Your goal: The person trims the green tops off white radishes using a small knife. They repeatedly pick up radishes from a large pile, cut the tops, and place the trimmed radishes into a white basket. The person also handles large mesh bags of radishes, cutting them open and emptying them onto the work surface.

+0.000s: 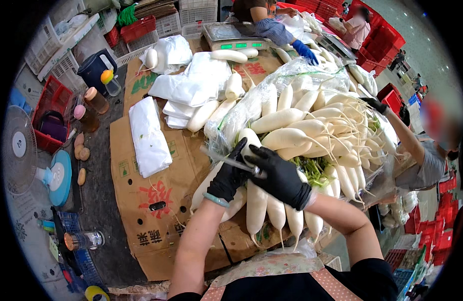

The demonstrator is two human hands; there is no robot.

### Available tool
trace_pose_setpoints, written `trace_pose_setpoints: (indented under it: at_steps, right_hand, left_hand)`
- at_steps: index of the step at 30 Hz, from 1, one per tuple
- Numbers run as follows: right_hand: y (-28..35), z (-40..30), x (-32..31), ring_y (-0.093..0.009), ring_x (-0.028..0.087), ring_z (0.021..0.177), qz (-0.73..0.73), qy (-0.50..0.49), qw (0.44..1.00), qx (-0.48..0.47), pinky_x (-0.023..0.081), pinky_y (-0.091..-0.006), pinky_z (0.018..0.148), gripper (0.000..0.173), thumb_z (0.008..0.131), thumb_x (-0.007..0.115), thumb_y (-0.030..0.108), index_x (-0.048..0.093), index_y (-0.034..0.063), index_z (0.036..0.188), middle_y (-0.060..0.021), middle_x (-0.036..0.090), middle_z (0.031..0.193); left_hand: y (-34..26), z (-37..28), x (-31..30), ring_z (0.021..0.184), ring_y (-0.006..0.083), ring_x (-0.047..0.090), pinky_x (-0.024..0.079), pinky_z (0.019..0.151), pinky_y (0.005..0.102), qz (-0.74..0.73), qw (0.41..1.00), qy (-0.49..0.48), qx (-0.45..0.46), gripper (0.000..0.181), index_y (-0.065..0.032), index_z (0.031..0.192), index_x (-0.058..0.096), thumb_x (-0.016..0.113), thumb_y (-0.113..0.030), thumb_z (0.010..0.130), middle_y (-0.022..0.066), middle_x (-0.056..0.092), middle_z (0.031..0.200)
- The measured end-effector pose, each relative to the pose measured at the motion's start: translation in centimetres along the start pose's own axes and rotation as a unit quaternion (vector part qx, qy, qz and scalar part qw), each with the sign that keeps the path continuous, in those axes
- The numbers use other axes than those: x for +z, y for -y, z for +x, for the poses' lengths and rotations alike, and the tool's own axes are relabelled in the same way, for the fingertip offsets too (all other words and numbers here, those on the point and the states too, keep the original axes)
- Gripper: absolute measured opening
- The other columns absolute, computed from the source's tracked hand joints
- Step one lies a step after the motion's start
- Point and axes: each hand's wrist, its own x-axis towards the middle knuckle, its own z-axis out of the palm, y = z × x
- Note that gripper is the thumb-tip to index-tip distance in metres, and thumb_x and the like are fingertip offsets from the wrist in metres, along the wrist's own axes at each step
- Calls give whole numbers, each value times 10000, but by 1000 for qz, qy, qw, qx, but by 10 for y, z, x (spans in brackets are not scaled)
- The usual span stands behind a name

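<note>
In black gloves, both my hands work over a heap of white daikon radishes (314,131). My left hand (228,180) grips one daikon (248,138) that points away from me. My right hand (281,176) holds a knife (231,162), its narrow blade crossing above my left hand toward the left; the grip is mostly hidden by my fingers. Several daikons (256,210) lie side by side under my wrists. Cut green leaf stubs (313,170) show among the heap. Around it spreads an opened clear plastic bag (235,113).
Flattened cardboard (194,165) covers the table. White plastic bags (150,137) lie left of the heap, with a digital scale (233,35) behind. Bottles (96,99) and a fan (21,146) stand left. One co-worker's gloved hand (306,52) is at the far side, another's (376,104) at right.
</note>
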Motion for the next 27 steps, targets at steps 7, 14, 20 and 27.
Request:
trace_pose_setpoints:
  at_steps: [7,14,20,27]
  right_hand:
    - [-8,-33,-16,-184,600,910,193,-137,959,153,453,-294,819,280,743,631,18,618,32,1022,-110,613,1074]
    - [-24,-127,6,-127,604,801,268,-90,913,294,466,-270,751,306,764,679,147,619,19,1035,-113,657,884]
    - [3,-151,0,-219,622,633,192,-182,942,205,485,-286,597,236,764,658,149,631,76,987,-117,640,809]
    - [-4,-156,-44,-288,596,660,-13,-193,979,72,475,-358,567,280,746,641,166,591,78,1007,-125,590,748]
  left_hand:
    - [15,-59,14,922,181,570,476,824,313,275,957,-48,74,391,3,1223,423,524,-65,852,117,564,1056]
    - [54,-118,-11,972,246,571,482,822,343,315,949,-20,22,715,-5,1306,316,686,-135,708,118,515,1127]
    - [88,-155,-13,1064,210,502,404,922,345,570,809,-57,135,808,-1,1297,340,753,-179,625,117,499,1185]
    - [112,-144,54,979,200,555,455,845,312,730,646,-9,225,821,-14,1329,298,750,-102,649,120,545,1119]
